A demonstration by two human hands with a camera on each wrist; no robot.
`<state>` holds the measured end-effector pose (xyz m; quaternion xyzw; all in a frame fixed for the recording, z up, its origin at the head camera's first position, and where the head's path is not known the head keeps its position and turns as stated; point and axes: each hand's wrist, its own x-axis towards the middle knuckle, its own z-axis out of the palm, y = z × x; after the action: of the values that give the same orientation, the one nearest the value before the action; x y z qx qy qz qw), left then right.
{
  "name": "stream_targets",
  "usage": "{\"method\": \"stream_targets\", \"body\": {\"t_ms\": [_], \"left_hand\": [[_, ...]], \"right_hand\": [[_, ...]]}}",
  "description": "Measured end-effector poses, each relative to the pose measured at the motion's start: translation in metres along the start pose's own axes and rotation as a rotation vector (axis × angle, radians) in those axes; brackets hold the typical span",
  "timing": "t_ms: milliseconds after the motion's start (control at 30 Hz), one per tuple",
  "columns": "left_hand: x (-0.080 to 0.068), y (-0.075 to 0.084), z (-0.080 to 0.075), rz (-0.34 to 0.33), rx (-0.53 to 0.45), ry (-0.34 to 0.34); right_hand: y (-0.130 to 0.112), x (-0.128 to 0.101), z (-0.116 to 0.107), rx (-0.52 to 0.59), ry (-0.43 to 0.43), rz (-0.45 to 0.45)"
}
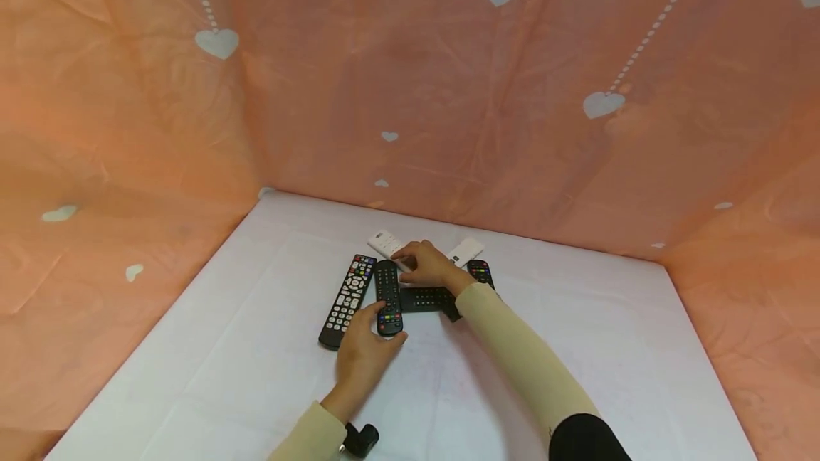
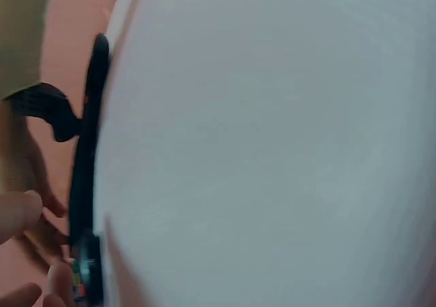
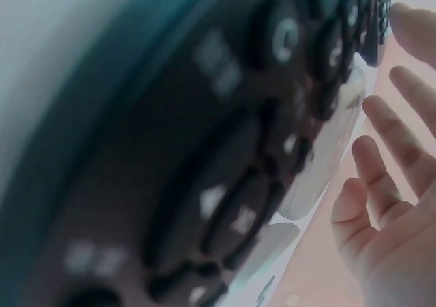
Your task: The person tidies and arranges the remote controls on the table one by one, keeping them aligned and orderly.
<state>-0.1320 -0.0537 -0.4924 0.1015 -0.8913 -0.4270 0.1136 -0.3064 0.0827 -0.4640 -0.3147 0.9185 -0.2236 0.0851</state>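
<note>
My left hand has its fingertips curled round the near end of the slim black remote, the end with the coloured buttons, pinching it against the white table. That remote lies lengthwise away from me, touching the long black remote with white keys just to the left of my grip. If I lift or slide carelessly, I judge the slim one could drag that neighbour askew, or knock the flat black remote lying crosswise to the right of my fingers.

My right hand reaches past my grip, forearm stretched across the crosswise remote, fingers loosely spread and resting at the far tip of the slim remote, beside the white remote. It clasps nothing that I can make out. Its sleeve could sweep the small black remote under the wrist, or the second white remote beyond.
</note>
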Motion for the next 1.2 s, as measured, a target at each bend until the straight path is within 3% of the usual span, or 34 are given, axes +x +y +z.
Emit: {"method": "stream_targets", "body": {"t_ms": [333,667,1200], "left_hand": [[0.001,-0.005,0.012,-0.089,-0.081,-0.004],[0.005,-0.006,0.014,-0.088,-0.013,0.004],[0.008,-0.011,0.015,-0.088,0.024,-0.002]], "right_hand": [[0.001,0.003,0.003,0.042,-0.001,0.008],[0.003,0.006,0.008,0.032,-0.055,-0.069],[0.001,0.012,0.01,0.022,-0.097,-0.083]]}}
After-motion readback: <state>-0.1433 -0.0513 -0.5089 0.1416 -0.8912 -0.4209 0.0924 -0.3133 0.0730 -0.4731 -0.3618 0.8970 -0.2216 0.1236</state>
